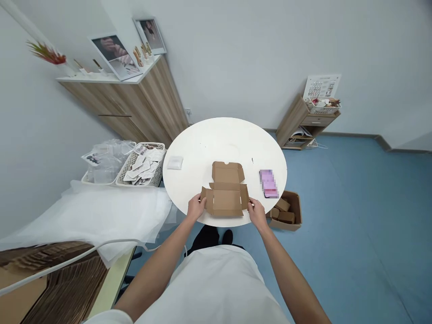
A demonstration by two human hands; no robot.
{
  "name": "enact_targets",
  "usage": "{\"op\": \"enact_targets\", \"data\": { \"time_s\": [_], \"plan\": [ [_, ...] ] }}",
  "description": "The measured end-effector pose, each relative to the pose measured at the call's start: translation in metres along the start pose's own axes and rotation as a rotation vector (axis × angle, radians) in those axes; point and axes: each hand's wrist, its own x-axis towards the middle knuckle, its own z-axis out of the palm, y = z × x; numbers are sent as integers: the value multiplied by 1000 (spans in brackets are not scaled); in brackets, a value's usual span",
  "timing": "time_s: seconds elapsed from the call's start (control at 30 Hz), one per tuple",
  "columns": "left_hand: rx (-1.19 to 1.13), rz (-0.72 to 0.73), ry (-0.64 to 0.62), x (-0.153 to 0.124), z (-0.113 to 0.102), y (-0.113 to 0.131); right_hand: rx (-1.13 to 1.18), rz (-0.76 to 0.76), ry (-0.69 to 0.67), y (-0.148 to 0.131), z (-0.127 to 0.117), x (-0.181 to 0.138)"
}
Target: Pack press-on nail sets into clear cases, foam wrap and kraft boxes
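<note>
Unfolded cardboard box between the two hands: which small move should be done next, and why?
Probably fold its left flap and right flap upward. The unfolded cardboard box lies on the white table with these flaps spread outward, and the left hand and right hand are at their outer edges.

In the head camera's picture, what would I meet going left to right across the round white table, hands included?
White packet → left hand at the box's left flap → unfolded cardboard box → right hand at its right flap → purple-screened phone, its display pixelated.
</note>
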Motion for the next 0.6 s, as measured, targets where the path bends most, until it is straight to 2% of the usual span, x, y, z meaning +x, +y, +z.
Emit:
{"op": "enact_targets", "data": {
  "time_s": [0.27, 0.43, 0.5, 0.6],
  "plan": [
    [-54, -57, -20, 36, 0, -7, 152, 99, -8, -9, 12, 17],
    [-91, -78, -30, 56, -4, -19, 45, 178, -10, -18, 14, 30],
    [-62, -39, 10, 57, -5, -24, -32, 191, 6, -18, 15, 32],
    [40, 116, 103, 48, -6, -22, -112, 193, 21, -14, 17, 28]
  ]
}}
